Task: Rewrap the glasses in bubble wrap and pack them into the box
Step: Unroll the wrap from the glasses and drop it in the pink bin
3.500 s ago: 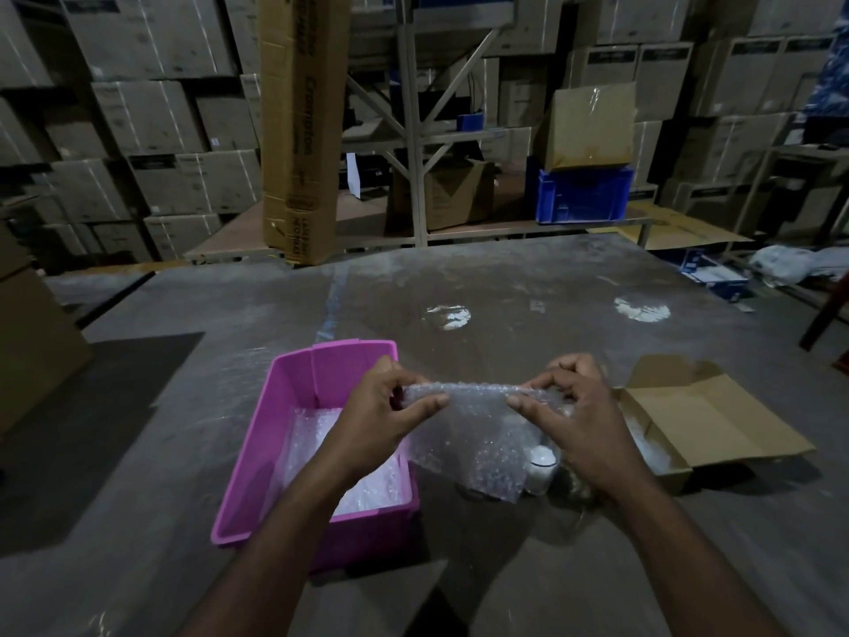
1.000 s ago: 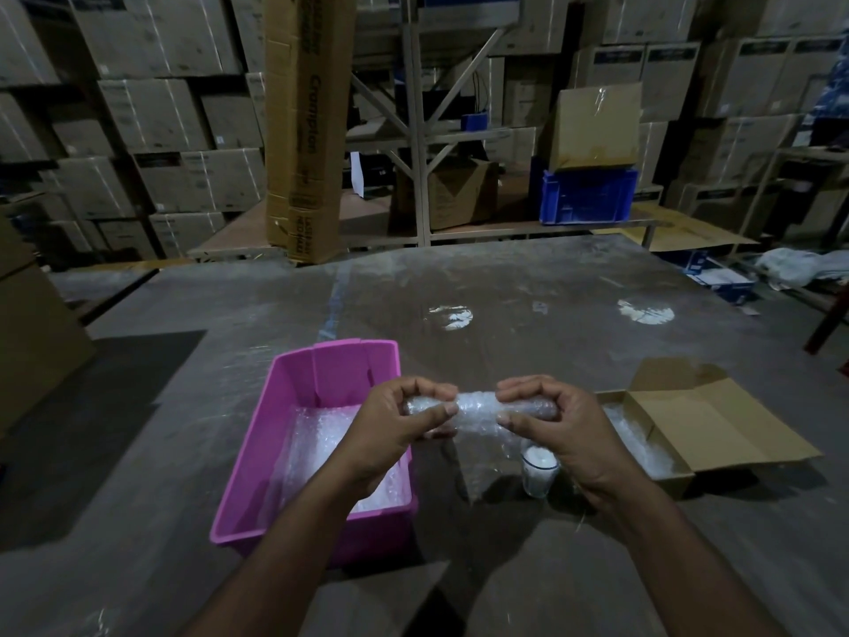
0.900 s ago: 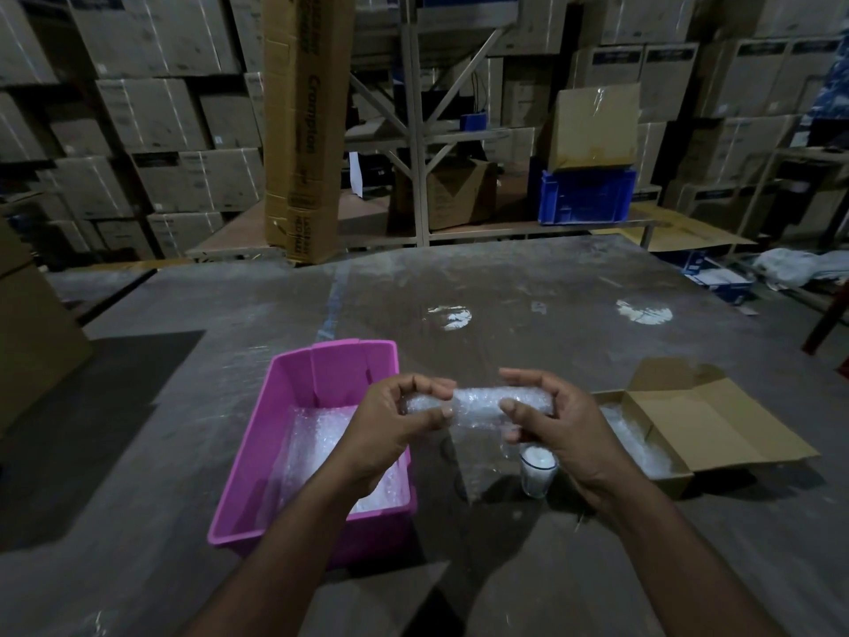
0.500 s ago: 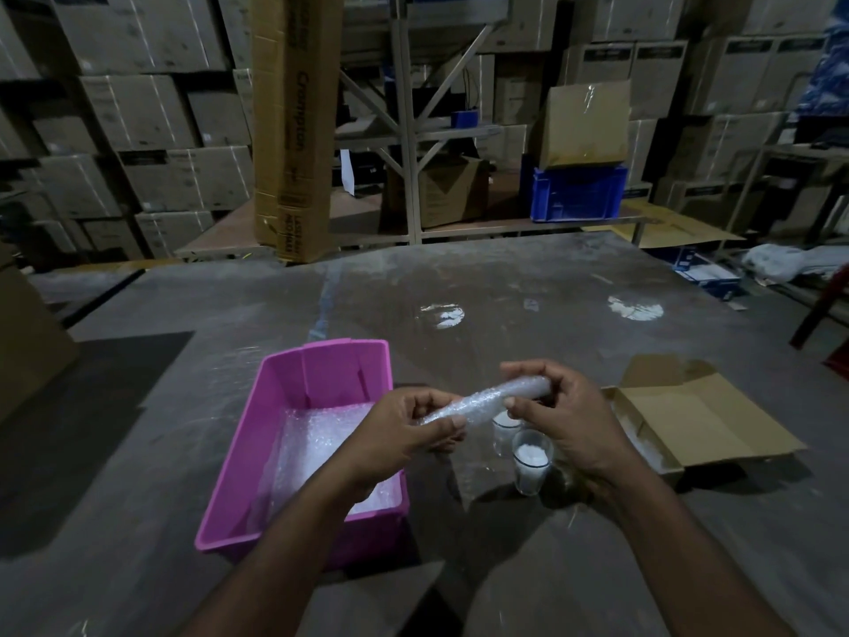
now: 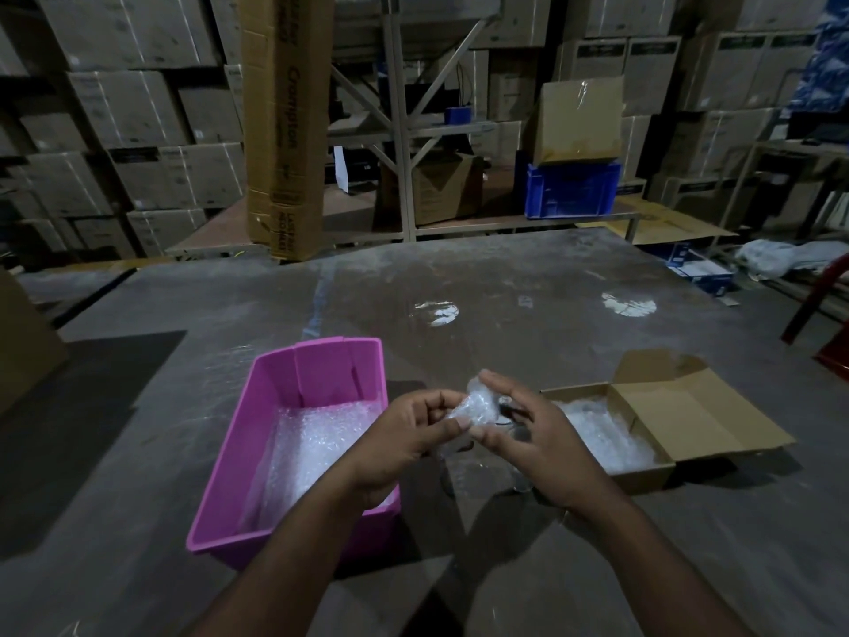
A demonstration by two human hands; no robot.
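Stacked cartons are filling the far wall; over the desk (image 5: 528, 287), my left hand (image 5: 406, 436) and right hand (image 5: 535, 441) are pinching a bubble-wrapped bundle (image 5: 475, 404) between them.

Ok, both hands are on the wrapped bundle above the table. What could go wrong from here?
1. The bubble-wrapped bundle is only pinched between the left hand and right hand; the loose wrap could unroll.
2. It is held over the bare table, so a slip might break the glass inside.
3. The cardboard box already holds bubble wrap; the bundle may sit proud.
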